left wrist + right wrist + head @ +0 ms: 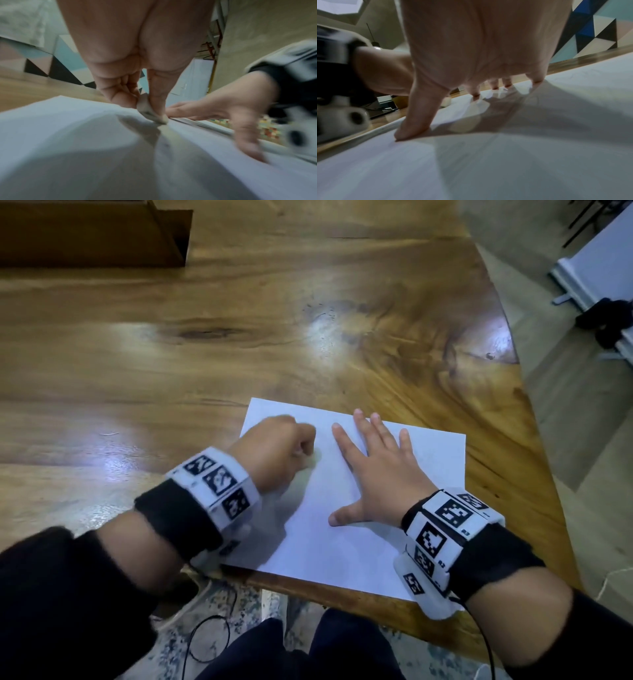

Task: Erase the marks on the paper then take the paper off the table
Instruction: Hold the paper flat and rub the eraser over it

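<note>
On a wooden table (239,302), paper (359,542) lies at lower centre of the frame. The left hand (274,450) pinches an eraser (149,112) to rub it; the right hand (380,470), spread flat, pins the sheet steady.

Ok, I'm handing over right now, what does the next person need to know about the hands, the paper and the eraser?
Left hand: pinches the eraser, its tip pressed on the paper.
Right hand: flat, fingers spread, pinning the paper down.
Paper: lies flat on the table near the front edge.
Done: erasing is under way; no clear marks show from the head view, though blur makes that uncertain.
Left: check for remaining marks, finish erasing, then lift the paper off the table.
</note>
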Demonstrator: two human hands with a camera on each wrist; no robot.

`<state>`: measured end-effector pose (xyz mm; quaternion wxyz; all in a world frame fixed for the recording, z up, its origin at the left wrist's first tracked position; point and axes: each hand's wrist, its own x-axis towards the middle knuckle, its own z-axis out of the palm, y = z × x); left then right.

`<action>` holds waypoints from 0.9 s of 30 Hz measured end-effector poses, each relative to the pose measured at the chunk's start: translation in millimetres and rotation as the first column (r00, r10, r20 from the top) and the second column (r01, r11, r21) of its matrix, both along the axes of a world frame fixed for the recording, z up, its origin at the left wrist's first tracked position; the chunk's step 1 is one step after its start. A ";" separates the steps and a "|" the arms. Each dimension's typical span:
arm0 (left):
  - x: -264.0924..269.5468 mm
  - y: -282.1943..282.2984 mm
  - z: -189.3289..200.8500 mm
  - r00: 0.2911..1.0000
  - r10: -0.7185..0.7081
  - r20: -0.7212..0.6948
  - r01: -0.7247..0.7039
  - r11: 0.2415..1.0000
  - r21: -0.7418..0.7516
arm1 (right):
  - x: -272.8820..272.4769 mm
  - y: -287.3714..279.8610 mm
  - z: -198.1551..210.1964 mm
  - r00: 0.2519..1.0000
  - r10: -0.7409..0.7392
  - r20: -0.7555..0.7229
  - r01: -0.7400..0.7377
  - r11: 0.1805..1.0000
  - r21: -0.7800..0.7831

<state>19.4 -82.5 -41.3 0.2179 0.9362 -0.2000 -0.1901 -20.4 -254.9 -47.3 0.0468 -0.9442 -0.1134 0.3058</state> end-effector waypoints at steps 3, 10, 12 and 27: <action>-2.2 2.4 -1.3 1.000 0.010 -0.009 -0.010 1.000 -0.017 | 0.1 0.0 0.2 1.000 -0.001 -0.009 0.001 1.000 0.003; -33.6 15.5 10.3 0.977 -0.151 -0.151 0.156 0.988 0.021 | 0.1 -0.6 -0.4 1.000 -0.003 -0.006 0.003 1.000 0.010; -18.3 7.9 9.7 0.997 -0.070 -0.041 0.071 0.997 0.023 | 0.1 -0.4 -1.0 1.000 -0.006 -0.005 0.006 1.000 0.012; -26.7 9.9 2.2 0.998 -0.044 -0.038 0.041 0.995 -0.089 | -0.2 1.2 0.9 1.000 -0.007 -0.018 0.007 1.000 -0.008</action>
